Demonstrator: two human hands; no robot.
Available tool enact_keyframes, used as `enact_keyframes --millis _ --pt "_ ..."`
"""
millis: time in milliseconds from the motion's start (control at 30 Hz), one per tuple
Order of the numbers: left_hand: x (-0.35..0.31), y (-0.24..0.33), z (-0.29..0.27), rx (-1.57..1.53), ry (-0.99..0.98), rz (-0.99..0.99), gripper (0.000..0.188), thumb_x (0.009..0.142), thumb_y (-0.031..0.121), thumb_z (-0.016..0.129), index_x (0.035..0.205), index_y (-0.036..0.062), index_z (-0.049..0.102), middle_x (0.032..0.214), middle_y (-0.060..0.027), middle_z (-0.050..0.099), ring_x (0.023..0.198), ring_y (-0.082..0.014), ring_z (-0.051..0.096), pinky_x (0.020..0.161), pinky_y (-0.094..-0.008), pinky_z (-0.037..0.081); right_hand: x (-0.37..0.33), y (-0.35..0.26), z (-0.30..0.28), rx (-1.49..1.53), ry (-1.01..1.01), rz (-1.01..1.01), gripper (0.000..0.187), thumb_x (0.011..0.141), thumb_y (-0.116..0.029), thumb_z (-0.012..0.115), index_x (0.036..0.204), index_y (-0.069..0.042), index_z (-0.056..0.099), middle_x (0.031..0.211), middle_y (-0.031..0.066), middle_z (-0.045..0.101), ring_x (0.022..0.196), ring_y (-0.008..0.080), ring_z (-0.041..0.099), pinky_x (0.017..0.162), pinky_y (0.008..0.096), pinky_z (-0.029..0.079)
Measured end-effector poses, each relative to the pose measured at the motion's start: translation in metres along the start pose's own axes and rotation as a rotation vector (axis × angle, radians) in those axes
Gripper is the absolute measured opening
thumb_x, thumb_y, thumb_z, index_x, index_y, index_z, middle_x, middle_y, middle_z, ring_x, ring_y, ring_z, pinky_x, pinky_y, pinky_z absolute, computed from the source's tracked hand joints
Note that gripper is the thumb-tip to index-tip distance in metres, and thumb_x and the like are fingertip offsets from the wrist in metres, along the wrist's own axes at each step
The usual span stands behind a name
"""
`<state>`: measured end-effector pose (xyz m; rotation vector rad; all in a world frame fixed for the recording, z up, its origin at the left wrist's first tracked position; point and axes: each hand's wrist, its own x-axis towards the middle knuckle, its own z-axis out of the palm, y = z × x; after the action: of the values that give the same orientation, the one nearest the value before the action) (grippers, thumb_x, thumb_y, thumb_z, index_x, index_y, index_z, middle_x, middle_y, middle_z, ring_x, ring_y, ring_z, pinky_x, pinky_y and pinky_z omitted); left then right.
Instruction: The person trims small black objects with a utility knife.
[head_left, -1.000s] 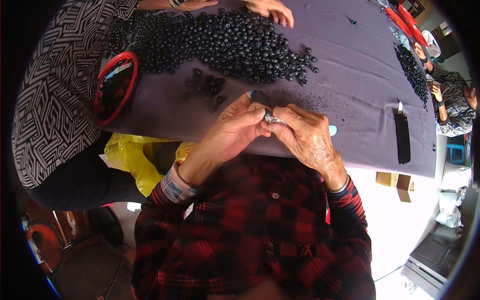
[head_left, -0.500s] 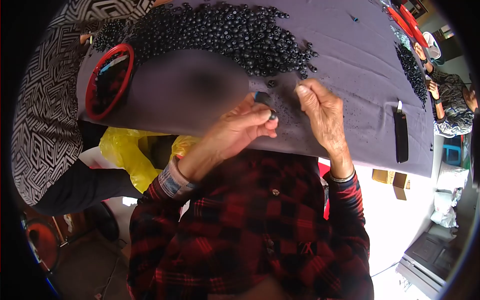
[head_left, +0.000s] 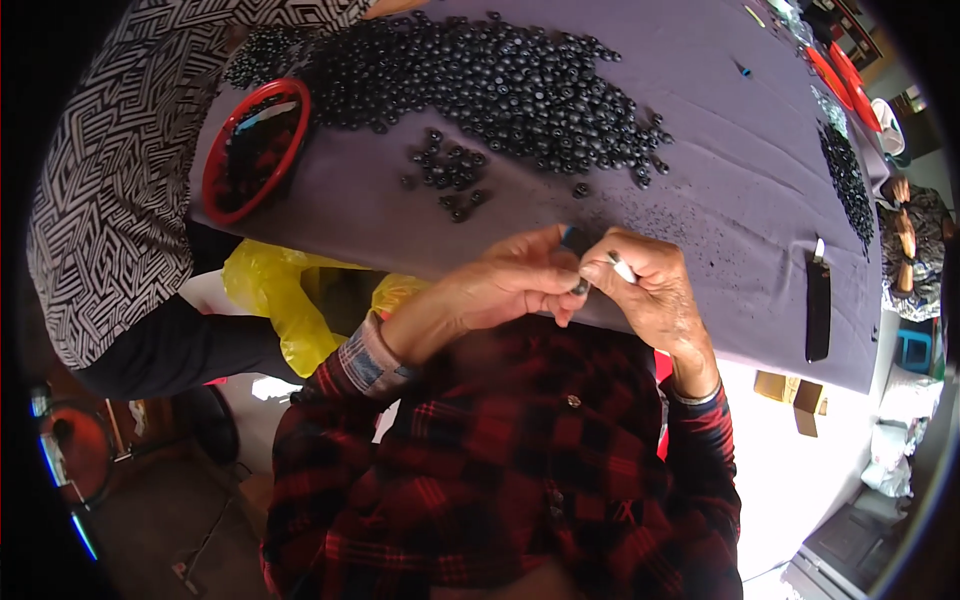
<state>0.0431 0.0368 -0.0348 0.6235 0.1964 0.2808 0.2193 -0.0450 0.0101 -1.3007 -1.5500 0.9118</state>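
Note:
My left hand [head_left: 515, 280] pinches a small round black bead-like piece [head_left: 580, 287] between thumb and fingers. A dark cover with a blue edge [head_left: 574, 238] wraps one of its fingertips. My right hand [head_left: 650, 290] is closed around a slim tool with a white end [head_left: 622, 267]; the rest of it is hidden in the fist. Both hands meet just above the table's near edge, fingertips at the black piece. Beyond them lies a large heap of black bead-like pieces [head_left: 520, 85], with a smaller cluster [head_left: 447, 170] nearer on the left.
A purple-grey cloth [head_left: 720, 130] covers the table, strewn with dark specks. At left stands a red-rimmed basket [head_left: 212, 195], beside a person in a patterned top [head_left: 120, 190]. A black-handled knife [head_left: 818, 310] lies right. Yellow plastic [head_left: 300, 325] hangs below the table edge. Another person works far right.
My right hand has come down and left to meet my left hand, and the tool's white end now shows. The view has shifted, and the small cluster behind a blurred patch is now visible.

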Motion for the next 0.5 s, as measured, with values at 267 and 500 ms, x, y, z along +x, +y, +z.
enact_keyframes --millis 267,500 --pt "-0.025 0.049 -0.03 1.417 0.687 0.73 0.016 0.079 0.007 0.07 0.087 -0.0012 0.059 0.074 -0.0083 0.054 0.062 -0.0143 0.054 0.058 -0.0284 0.045 -0.007 0.005 -0.016 -0.394 0.204 -0.024 0.017 0.084 -0.013 0.072 0.079 0.0 0.061 0.067 0.0046 0.054 0.058 0.013 0.046 0.054 0.0275 0.039" --pt "-0.038 0.08 -0.096 1.706 0.964 0.772 0.021 0.083 0.006 0.067 0.1 -0.002 0.059 0.089 -0.0079 0.057 0.08 -0.0183 0.058 0.073 -0.0277 0.046 -0.011 0.014 -0.013 -0.475 0.165 -0.027 0.015 0.08 -0.007 0.073 0.079 0.001 0.06 0.067 0.0065 0.053 0.056 0.0158 0.045 0.053 0.0283 0.039"
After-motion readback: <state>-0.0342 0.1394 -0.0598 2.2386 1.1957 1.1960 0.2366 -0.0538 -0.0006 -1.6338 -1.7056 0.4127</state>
